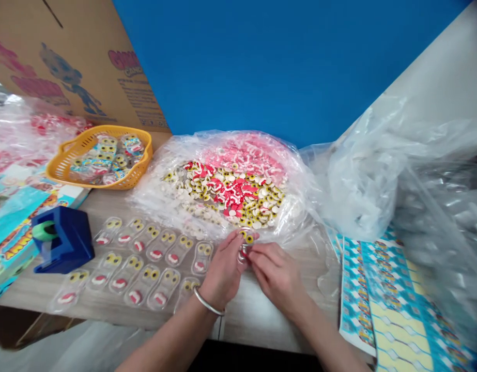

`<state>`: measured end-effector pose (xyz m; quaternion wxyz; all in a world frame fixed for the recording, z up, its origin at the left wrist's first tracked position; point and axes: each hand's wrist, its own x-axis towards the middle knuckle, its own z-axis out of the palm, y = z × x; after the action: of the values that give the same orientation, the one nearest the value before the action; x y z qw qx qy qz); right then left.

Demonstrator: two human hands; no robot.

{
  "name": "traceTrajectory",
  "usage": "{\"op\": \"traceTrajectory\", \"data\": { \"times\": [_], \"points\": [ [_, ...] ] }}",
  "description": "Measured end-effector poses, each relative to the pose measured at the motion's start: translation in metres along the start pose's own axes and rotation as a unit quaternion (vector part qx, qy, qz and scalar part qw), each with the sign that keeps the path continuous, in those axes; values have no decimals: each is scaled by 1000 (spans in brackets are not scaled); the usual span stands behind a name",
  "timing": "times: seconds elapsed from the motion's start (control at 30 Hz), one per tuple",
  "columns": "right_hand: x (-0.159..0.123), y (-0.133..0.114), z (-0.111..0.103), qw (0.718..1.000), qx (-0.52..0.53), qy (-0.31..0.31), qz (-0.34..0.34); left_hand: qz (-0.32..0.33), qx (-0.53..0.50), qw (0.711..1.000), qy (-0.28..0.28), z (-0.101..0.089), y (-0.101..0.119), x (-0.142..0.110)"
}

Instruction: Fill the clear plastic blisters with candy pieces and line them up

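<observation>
My left hand (224, 272) is closed around a small clear plastic blister shell (244, 230), held above the table's front part. Two yellow-and-black eye pieces (249, 238) show in its upper end. At the lower end, the fingertips of my right hand (277, 275) pinch a small red mouth piece (244, 253), partly hidden by the fingers. Just beyond both hands, an opened clear bag (300, 175) holds a heap of loose eye pieces (269, 199) and red-and-white mouth pieces (232, 192). Left of my hands lie rows of filled blister shells (145, 279), each with two eyes and a mouth.
A blue tape dispenser (73, 240) stands at the left, with a yellow basket (135, 175) of packed pieces behind it. Printed card sheets (397, 320) and crumpled plastic bags (362, 191) lie at the right. A blue panel (238, 67) and a cardboard box (79, 62) rise behind.
</observation>
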<state>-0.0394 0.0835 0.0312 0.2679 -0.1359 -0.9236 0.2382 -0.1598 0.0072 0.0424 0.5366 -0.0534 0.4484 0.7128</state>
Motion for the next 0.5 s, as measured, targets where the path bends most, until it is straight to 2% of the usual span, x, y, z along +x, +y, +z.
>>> {"op": "traceTrajectory", "data": {
  "times": [0.1,0.2,0.4,0.5],
  "points": [
    [-31,-7,-6,992,-95,-28,-74,-29,41,999,3,8,-8,-10],
    [-54,-8,-14,983,-150,-52,-91,-43,82,996,4,13,-20,-17],
    [-89,-22,-32,978,-205,-16,-34,-78,130,988,-31,29,-47,-27],
    [-105,-29,-42,971,-237,29,18,-116,137,983,-46,40,-61,-28]
  ]
}}
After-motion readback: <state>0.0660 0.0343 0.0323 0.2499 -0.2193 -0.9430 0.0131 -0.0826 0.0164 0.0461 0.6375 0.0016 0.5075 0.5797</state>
